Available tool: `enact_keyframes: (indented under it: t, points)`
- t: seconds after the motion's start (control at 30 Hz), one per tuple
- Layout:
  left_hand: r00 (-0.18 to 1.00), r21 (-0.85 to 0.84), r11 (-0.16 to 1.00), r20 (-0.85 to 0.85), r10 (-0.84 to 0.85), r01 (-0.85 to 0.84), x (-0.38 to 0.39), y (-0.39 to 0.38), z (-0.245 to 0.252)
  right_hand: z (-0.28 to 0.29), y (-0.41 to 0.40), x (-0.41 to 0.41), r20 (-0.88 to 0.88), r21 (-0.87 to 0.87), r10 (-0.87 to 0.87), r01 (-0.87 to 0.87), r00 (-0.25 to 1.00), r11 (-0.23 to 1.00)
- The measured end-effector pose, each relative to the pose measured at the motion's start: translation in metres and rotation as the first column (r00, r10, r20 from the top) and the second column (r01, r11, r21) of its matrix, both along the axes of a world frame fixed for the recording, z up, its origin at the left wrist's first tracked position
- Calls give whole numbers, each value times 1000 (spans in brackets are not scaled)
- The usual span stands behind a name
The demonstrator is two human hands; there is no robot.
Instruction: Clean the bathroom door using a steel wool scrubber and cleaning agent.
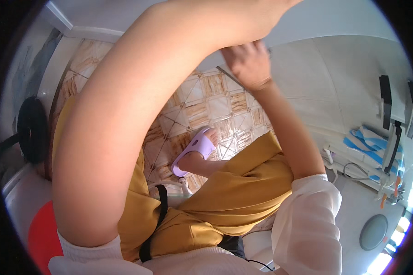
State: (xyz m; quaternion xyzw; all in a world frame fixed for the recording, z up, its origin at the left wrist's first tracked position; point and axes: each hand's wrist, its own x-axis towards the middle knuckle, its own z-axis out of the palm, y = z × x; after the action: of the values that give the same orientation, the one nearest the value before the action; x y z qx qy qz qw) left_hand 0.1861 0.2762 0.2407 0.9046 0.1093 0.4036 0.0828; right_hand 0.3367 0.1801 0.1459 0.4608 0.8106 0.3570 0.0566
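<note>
My left forearm spans the view from the lower left to the top edge, and its hand is out of view beyond that edge. My right hand (249, 65) is raised just below the left forearm, near the pale surface (306, 20) at the top. Its fingertips are blurred and partly hidden behind the forearm, so whether they hold anything does not show. Below the arms are my mustard trousers (241, 192), with a black strap (162, 206) across them, and one foot in a lilac slipper (200, 146).
Patterned tiles (213, 106) cover the floor. A blue-and-white cloth (368, 144) lies on a white rack at the right, near black-and-white wall fittings (385, 101). A round grey object (373, 232) is at lower right. On the left are a round black object (32, 130) and something red (43, 237).
</note>
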Motion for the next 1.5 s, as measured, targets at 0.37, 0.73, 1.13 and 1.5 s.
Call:
enact_keyframes:
  t: [0.37,0.73,1.13,1.5]
  points:
    - [996,48,997,63,-56,53,17,6,-2,-222,-1,22,160,-329,-119,167,980,929]
    - [998,69,996,32,-57,55,8,13,-2,-16,49,-5,-317,83,179,-161,931,983]
    - [987,154,985,131,-94,73,12,13,-8,-153,30,7,-115,-433,-98,39,988,901]
    - [974,217,975,209,-88,42,18,18,-15,-116,-10,40,93,-341,90,-53,992,939]
